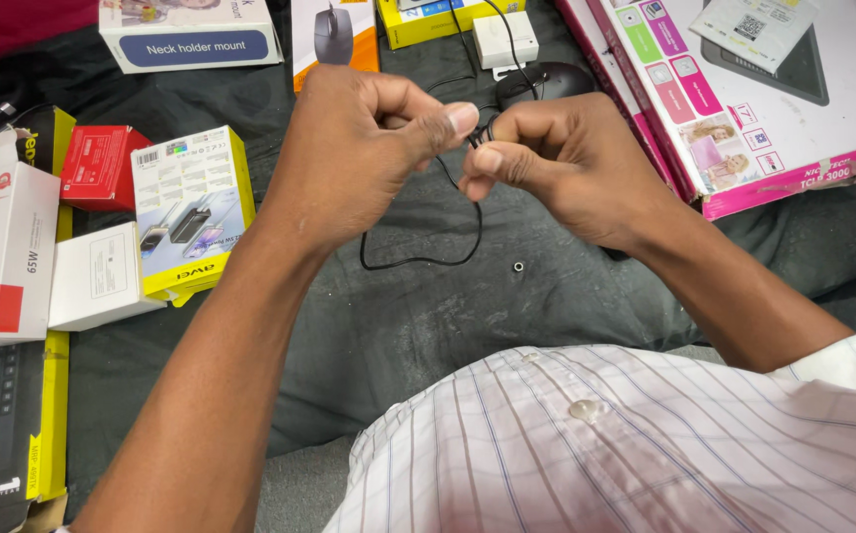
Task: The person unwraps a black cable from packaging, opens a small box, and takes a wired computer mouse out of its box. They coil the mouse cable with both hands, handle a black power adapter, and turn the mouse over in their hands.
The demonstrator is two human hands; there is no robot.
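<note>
Thin matt black cable (pixel 418 259), glossy cardboard boxes (pixel 191 207), dark wrinkled cloth (pixel 428 326)

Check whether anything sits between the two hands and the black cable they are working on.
Nothing visible does. The left hand and right hand both pinch the black cable directly between fingertips; its loop hangs free above the dark cloth.

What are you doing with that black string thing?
A person's left hand and right hand pinch a thin black cable between them, with a loop hanging down over the dark cloth. The cable runs back towards a black mouse. Boxes lie all around, including a big pink-edged box.
</note>
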